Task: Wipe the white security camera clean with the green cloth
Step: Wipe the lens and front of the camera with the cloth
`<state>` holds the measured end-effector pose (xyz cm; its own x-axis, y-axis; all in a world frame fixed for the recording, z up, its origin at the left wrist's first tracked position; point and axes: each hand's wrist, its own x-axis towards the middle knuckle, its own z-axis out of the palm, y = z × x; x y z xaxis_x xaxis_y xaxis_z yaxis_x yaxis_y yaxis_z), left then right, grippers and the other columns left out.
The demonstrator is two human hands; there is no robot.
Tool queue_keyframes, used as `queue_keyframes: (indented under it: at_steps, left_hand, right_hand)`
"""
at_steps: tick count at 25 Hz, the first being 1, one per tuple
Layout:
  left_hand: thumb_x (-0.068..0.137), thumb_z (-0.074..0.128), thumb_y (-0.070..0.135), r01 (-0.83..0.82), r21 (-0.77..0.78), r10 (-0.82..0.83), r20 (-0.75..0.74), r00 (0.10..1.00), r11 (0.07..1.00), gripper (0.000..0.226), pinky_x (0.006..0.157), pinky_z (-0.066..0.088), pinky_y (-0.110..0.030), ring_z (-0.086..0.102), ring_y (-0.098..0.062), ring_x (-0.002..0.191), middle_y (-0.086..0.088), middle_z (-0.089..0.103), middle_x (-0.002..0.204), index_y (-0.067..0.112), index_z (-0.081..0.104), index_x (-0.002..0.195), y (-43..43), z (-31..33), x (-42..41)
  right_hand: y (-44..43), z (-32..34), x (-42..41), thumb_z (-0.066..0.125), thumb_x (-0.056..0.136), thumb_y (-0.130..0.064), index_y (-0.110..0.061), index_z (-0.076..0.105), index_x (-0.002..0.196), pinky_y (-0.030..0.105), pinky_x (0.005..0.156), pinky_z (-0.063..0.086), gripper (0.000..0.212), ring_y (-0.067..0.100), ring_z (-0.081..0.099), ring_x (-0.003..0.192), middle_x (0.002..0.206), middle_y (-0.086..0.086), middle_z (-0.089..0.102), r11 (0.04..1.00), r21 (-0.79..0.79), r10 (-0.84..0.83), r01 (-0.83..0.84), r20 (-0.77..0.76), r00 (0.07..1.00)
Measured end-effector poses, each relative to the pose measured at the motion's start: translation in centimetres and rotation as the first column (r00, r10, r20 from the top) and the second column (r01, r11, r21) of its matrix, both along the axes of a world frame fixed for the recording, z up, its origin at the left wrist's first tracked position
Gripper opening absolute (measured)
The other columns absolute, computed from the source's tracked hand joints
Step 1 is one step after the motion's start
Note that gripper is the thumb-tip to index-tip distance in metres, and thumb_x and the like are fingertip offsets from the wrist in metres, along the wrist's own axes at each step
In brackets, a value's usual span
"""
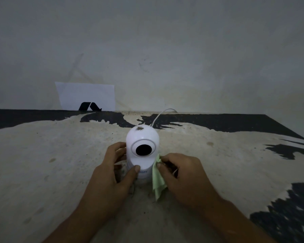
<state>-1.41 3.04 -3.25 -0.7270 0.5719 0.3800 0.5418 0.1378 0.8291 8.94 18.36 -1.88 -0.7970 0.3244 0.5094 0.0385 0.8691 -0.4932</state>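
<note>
The white security camera (142,137) stands upright on the worn surface, its round black lens facing me and a brown smudge on its dome. My left hand (112,171) wraps the camera's left side, thumb across the front of its base. My right hand (182,174) pinches the pale green cloth (158,183) and presses it against the lower right side of the camera; the rest of the cloth hangs down to the surface.
A white cable (158,116) runs from behind the camera toward the wall. A white sheet of paper (86,95) with a black logo leans against the grey wall at back left. The surface (60,155) is beige with black painted patches.
</note>
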Motion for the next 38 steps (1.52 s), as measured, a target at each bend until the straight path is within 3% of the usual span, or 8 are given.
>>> queue_keyframes:
  at_steps: [4, 10, 14, 18, 25, 30, 34, 38]
  left_hand:
    - [0.077, 0.066, 0.031, -0.005, -0.005, 0.006, 0.006, 1.000, 1.000, 0.053, 0.073, 0.037, -0.004, 0.047, 0.022, 0.091, 0.040, 0.044, 0.104, 0.043, 0.036, 0.119, 0.0, 0.1, 0.0]
    - [0.077, 0.067, 0.030, -0.001, -0.001, 0.001, 0.007, 1.000, 1.000, 0.053, 0.075, 0.037, -0.006, 0.046, 0.025, 0.092, 0.039, 0.045, 0.102, 0.041, 0.038, 0.119, 0.0, 0.0, 0.1]
    - [0.076, 0.066, 0.031, -0.005, -0.003, 0.005, 0.007, 1.000, 1.000, 0.054, 0.078, 0.037, -0.007, 0.046, 0.021, 0.093, 0.041, 0.043, 0.104, 0.042, 0.037, 0.120, 0.0, 0.0, 0.0]
    - [0.077, 0.067, 0.029, -0.005, -0.007, 0.005, -0.002, 1.000, 1.000, 0.054, 0.083, 0.042, -0.017, 0.050, 0.008, 0.097, 0.037, 0.044, 0.107, 0.038, 0.037, 0.122, 0.1, 0.0, 0.0]
    - [0.077, 0.066, 0.032, -0.007, -0.011, 0.007, -0.004, 1.000, 1.000, 0.051, 0.073, 0.038, -0.003, 0.043, 0.031, 0.089, 0.042, 0.043, 0.102, 0.045, 0.035, 0.116, 0.0, 0.1, 0.0]
    - [0.077, 0.065, 0.033, -0.008, -0.021, 0.008, 0.002, 1.000, 1.000, 0.052, 0.069, 0.038, -0.001, 0.043, 0.028, 0.087, 0.043, 0.040, 0.103, 0.043, 0.035, 0.119, 0.0, 0.1, 0.0]
    - [0.078, 0.065, 0.032, 0.002, -0.005, -0.002, -0.003, 1.000, 1.000, 0.052, 0.072, 0.038, -0.003, 0.045, 0.024, 0.091, 0.041, 0.043, 0.104, 0.043, 0.036, 0.118, 0.0, 0.2, 0.1]
    - [0.077, 0.066, 0.031, 0.001, -0.009, -0.001, 0.002, 1.000, 1.000, 0.053, 0.074, 0.036, -0.003, 0.043, 0.024, 0.090, 0.042, 0.040, 0.103, 0.044, 0.034, 0.117, 0.0, 0.3, 0.0]
  right_hand:
    - [0.0, 0.8, -0.2, 0.063, 0.084, -0.018, -0.013, 0.070, 0.084, 0.010, 0.052, 0.044, 0.009, 0.008, 0.058, 0.058, 0.066, -0.002, 0.067, 0.996, -0.088, -0.029, 0.008, -0.244, 0.969]
    - [-0.6, -0.2, 0.2, 0.062, 0.082, -0.028, -0.014, 0.070, 0.077, 0.023, 0.051, 0.050, 0.017, 0.011, 0.059, 0.054, 0.061, -0.002, 0.068, 0.996, -0.026, 0.084, -0.086, -0.059, 0.995]
    - [0.0, 0.4, -0.1, 0.063, 0.085, -0.023, -0.014, 0.072, 0.087, 0.017, 0.057, 0.051, 0.013, 0.006, 0.060, 0.060, 0.071, -0.002, 0.071, 0.999, -0.010, 0.031, -0.034, -0.208, 0.978]
    - [-0.7, 0.1, -0.1, 0.067, 0.082, -0.022, -0.011, 0.070, 0.076, 0.021, 0.050, 0.050, 0.013, 0.010, 0.058, 0.053, 0.062, 0.001, 0.068, 0.998, -0.026, 0.049, -0.054, -0.171, 0.984]
    - [-0.5, 0.2, -0.4, 0.069, 0.080, -0.015, -0.010, 0.068, 0.084, 0.017, 0.053, 0.048, 0.006, 0.008, 0.056, 0.058, 0.067, -0.001, 0.065, 1.000, -0.017, 0.017, -0.023, -0.275, 0.961]
    - [-0.6, 1.0, -0.8, 0.065, 0.084, -0.013, -0.007, 0.066, 0.100, 0.007, 0.066, 0.046, 0.017, 0.002, 0.059, 0.077, 0.087, 0.000, 0.066, 0.999, 0.035, 0.017, -0.003, -0.391, 0.920]
    - [-0.8, 0.4, -0.6, 0.065, 0.082, -0.012, -0.009, 0.062, 0.083, 0.019, 0.056, 0.049, 0.005, 0.010, 0.056, 0.066, 0.075, 0.003, 0.062, 0.999, 0.049, 0.025, -0.010, -0.319, 0.947]
    - [-0.9, 1.0, -1.0, 0.063, 0.084, -0.014, -0.007, 0.064, 0.090, 0.015, 0.061, 0.051, 0.010, 0.008, 0.059, 0.071, 0.080, 0.003, 0.065, 0.999, 0.034, 0.028, -0.016, -0.404, 0.915]
